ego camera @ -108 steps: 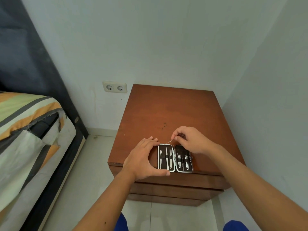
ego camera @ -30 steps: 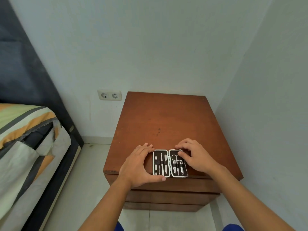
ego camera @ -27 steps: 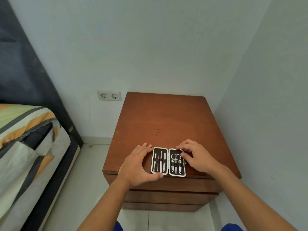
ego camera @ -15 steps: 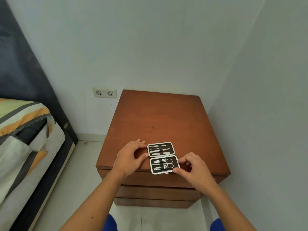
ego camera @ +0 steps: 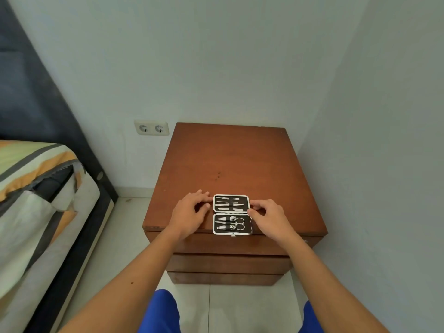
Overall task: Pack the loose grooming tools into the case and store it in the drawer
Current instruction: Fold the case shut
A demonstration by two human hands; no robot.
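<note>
Tools packed, manicure case [ego camera: 232, 214] lying open.
Left hand [ego camera: 189, 213] and right hand [ego camera: 269, 216] pinch its far half; folding shut seems next.

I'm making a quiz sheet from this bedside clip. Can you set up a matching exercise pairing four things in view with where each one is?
Things:
1. grooming case
2. wall socket
3. bed
4. left hand

Places:
A. on the wall left of the nightstand
B. at the case's left edge
C. open at the nightstand's front edge
D. far left of the view

Pairs: 1-C, 2-A, 3-D, 4-B
</note>
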